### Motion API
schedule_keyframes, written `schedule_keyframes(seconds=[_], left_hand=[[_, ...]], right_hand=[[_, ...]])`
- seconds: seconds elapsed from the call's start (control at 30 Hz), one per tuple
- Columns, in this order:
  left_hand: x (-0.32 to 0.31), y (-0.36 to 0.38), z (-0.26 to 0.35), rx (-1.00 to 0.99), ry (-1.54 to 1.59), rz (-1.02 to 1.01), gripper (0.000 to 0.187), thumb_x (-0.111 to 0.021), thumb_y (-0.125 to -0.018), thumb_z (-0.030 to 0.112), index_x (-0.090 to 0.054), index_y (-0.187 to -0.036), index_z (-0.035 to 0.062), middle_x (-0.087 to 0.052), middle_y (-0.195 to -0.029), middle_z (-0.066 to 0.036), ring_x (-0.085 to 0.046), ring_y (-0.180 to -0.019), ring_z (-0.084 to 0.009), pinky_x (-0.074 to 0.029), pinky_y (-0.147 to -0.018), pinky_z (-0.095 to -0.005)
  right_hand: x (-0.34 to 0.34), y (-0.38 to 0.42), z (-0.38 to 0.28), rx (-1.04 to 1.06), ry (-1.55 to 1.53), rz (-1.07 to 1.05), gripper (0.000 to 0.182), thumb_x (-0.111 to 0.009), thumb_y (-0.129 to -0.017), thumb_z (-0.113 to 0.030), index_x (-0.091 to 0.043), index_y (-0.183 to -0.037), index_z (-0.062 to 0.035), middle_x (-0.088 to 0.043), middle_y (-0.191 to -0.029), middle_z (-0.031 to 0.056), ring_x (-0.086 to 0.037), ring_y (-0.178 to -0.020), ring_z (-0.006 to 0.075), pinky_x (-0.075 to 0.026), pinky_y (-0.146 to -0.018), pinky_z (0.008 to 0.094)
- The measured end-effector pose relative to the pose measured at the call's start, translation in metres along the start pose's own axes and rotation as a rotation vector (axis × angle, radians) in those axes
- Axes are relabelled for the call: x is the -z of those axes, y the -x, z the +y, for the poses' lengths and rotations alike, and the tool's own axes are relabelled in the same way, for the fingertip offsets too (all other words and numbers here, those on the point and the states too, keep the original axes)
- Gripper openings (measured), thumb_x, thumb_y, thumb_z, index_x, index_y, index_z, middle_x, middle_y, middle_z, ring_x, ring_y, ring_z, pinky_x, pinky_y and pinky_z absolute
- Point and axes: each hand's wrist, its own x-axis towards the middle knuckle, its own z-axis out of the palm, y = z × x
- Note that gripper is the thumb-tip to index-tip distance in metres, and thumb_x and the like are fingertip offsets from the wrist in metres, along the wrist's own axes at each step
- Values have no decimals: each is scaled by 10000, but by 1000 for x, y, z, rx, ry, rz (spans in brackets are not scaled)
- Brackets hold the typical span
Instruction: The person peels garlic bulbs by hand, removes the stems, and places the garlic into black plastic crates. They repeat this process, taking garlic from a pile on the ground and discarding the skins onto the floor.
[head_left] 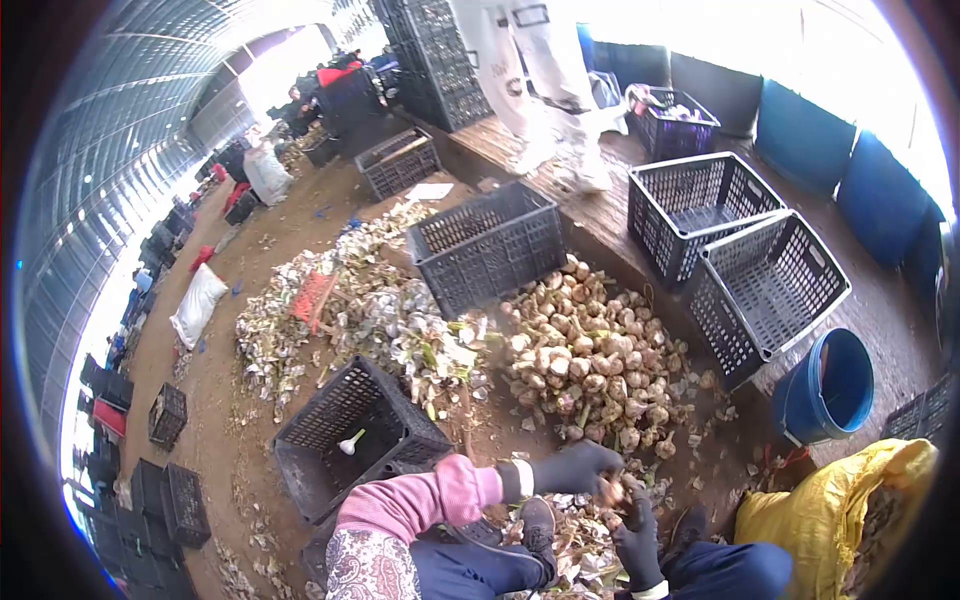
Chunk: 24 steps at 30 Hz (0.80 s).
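Two hands, dark-gloved, close together low over scattered husks. Left hand [580,470], pink sleeve, fingers bent inward; right hand [637,535], fingers curled up toward it. Something brownish between them, blurred; cannot tell whether either is closed on a bulb. Garlic heap [590,350]: on the ground just beyond the hands, roots and stem stubs visible.

Surface: brown earthen floor [215,400], strewn with dry skins. Larger husk pile [395,320] left of the garlic, an orange-red piece [313,300] lying on it. Black crate [405,450] near the left forearm; inside, one white bulb [350,442] with green stem. Second black crate [495,265] behind the heap, touching its far edge.

Room: long tunnel with ribbed, arched roof [165,60], strong daylight at far end and upper right. Raised ledge along the right side bears open crates and a person in pale trousers [550,70]. Blue sheeting [800,135] along that wall. Blue bucket [797,400] and yellow sack [800,525] at near right.
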Motion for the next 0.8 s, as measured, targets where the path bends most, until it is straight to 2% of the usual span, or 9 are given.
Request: schedule_keyframes(seconds=[0.07, 0.17, 0.3, 0.47, 0.53, 0.6, 0.67, 0.73, 0.8], left_hand=[[-16, 8, 39, -124, 20, 104, 281, -739, -744, 35, -629, -1002, 22, -664, -858, -119, -642, -829, -283, -505, -784, -395], [-17, 34, 80, -306, -45, 328, 290, -719, -754, 10, -635, -1031, 27, -660, -912, -117, -623, -835, -293, -507, -805, -389], [-7, 76, 122, 13, 51, 394, 191, -716, -834, 40, -641, -1010, 31, -642, -925, -81, -621, -859, -212, -514, -814, -352], [-36, 95, 130, -104, -379, 863, 550, -731, -898, 207, -493, -1356, 17, -528, -1357, -158, -503, -1293, -245, -412, -1078, -366], [-77, 94, 100, 105, -57, 777, 733, -668, -968, 271, -292, -1530, -11, -406, -1499, -185, -426, -1389, -253, -357, -1139, -394], [-90, 96, 119, 47, 690, 591, 750, -518, -1049, 232, -59, -1581, -31, -389, -1474, -122, -466, -1309, -175, -408, -1093, -335], [-111, 87, 117, -162, 595, 712, 683, -442, -1075, 217, -57, -1587, -17, -415, -1437, -95, -496, -1239, -157, -422, -1069, -306], [-130, 82, 119, -76, 693, 767, 627, -386, -1085, 183, -69, -1592, -7, -431, -1403, -82, -505, -1207, -150, -417, -1069, -301], [-131, 69, 141, -63, 1065, 831, 565, -416, -1073, 125, -170, -1566, -2, -455, -1405, -86, -518, -1237, -172, -444, -1054, -325]], right_hand=[[-16, 3, -8, -3, -319, -28, 482, -655, -877, -25, -539, -1343, 12, -605, -1280, 75, -608, -1108, 158, -495, -946, 301], [-6, 0, -1, 54, -240, -117, 608, -645, -823, 34, -457, -1400, 19, -564, -1321, 76, -582, -1168, 168, -481, -991, 315], [-8, 4, -20, 106, -148, -101, 588, -635, -813, 15, -484, -1380, -17, -599, -1214, 74, -612, -1108, 164, -523, -931, 287], [-14, 13, -35, -14, -524, -262, 591, -712, -888, -287, -496, -1373, -27, -600, -1234, 92, -631, -1104, 198, -554, -918, 337], [-11, 7, -11, 188, -316, -285, 652, -655, -957, -440, -443, -1422, -34, -610, -1244, 81, -630, -1088, 177, -524, -946, 332], [-16, 23, -34, 72, -420, -342, 588, -585, -1001, -435, -476, -1398, -15, -584, -1301, 96, -573, -1193, 191, -459, -1026, 342], [-15, 27, -38, 214, -225, -321, 627, -522, -1008, -522, -538, -1362, -5, -549, -1385, 123, -489, -1303, 211, -380, -1087, 369], [-8, 24, -32, 365, -101, -338, 618, -495, -1017, -527, -565, -1340, -5, -525, -1426, 123, -486, -1307, 209, -382, -1083, 363], [-7, 26, -35, 218, -231, -273, 655, -444, -1027, -557, -574, -1350, -3, -509, -1453, 131, -485, -1323, 245, -360, -1105, 373]])
